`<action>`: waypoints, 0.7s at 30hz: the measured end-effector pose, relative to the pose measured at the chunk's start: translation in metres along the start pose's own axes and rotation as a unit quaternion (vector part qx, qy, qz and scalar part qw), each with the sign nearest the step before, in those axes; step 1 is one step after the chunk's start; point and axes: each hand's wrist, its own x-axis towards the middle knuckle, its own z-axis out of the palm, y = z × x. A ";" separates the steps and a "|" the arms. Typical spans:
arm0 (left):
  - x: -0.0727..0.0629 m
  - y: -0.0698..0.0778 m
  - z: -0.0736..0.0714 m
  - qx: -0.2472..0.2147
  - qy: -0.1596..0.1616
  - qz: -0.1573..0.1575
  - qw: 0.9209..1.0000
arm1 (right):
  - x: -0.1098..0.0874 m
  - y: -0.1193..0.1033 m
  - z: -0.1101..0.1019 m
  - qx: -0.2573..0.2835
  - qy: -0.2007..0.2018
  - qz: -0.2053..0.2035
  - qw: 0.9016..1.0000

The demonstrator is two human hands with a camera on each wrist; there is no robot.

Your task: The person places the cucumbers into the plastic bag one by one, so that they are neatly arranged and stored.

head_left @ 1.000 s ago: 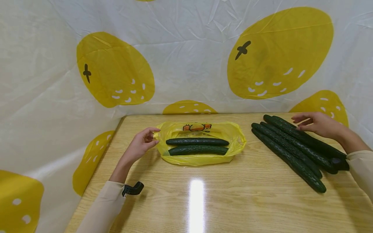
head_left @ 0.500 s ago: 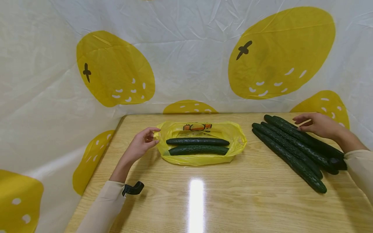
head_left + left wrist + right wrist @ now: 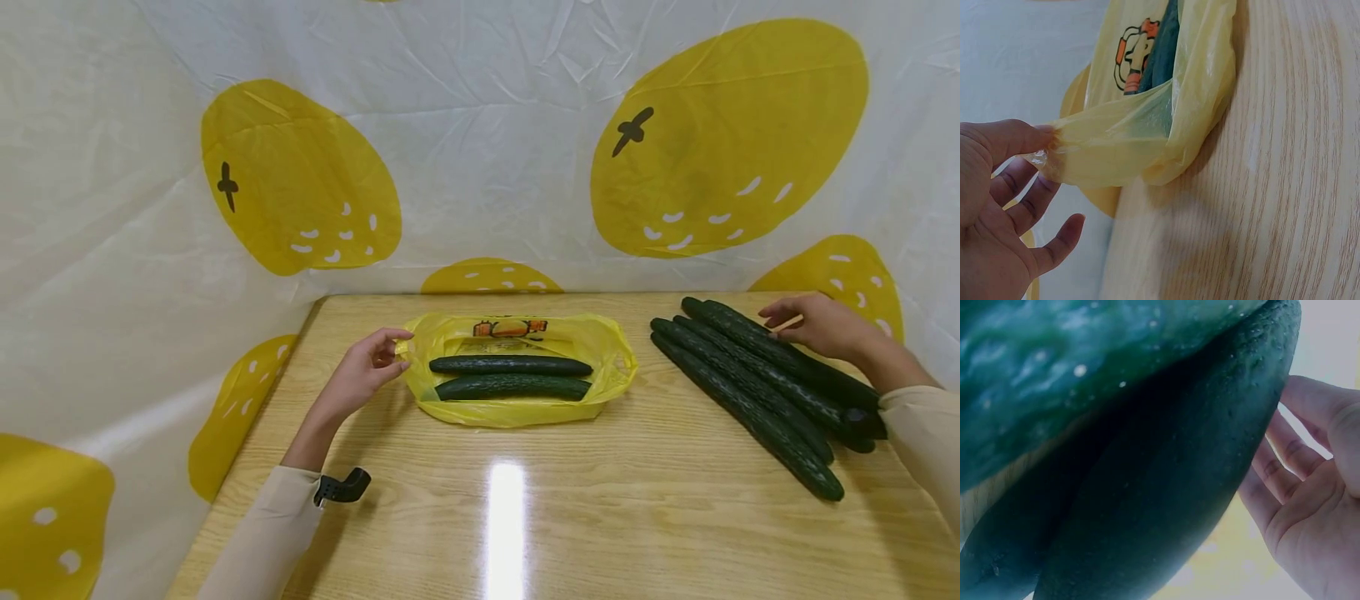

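Note:
My left hand (image 3: 360,375) pinches the left edge of a yellow plastic bag (image 3: 517,414) between thumb and forefinger, while the other fingers stay apart in the left wrist view. The bag lies on its side with its mouth spread. Two dark green cucumbers (image 3: 513,387) lie side by side in it, lengthwise. At the right, my right hand (image 3: 828,327) is at the far side of a pile of several cucumbers (image 3: 750,417), fingers loosely bent. In the right wrist view its fingertips meet the outline of a cucumber (image 3: 1166,475); whether they press on it I cannot tell.
The wooden table (image 3: 600,517) carries the bag and the pile, with bare wood between them. A white cloth (image 3: 480,183) printed with big yellow fruit hangs behind and on the left. A black strap (image 3: 345,485) sits at the left sleeve's cuff.
My right hand has shifted very slightly along the far side of the pile, with the cuff drawn slightly left. The left hand, the bag and its cucumbers look unchanged.

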 end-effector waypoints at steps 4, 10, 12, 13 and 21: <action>0.000 0.000 0.001 0.003 0.001 0.004 1.000 | 0.001 0.006 0.004 -0.021 0.006 -0.004 1.000; 0.000 0.000 0.002 0.010 0.002 0.005 1.000 | -0.001 0.013 0.006 -0.001 -0.024 0.023 0.999; 0.000 0.000 0.001 0.010 0.003 0.005 1.000 | -0.001 0.013 0.007 -0.008 -0.028 0.019 0.999; 0.000 0.000 0.001 0.009 0.002 0.005 1.000 | -0.001 0.013 0.007 -0.013 -0.028 0.015 0.999; -0.001 0.001 0.002 0.006 0.004 0.002 1.000 | -0.002 0.011 0.007 -0.013 -0.044 0.022 0.999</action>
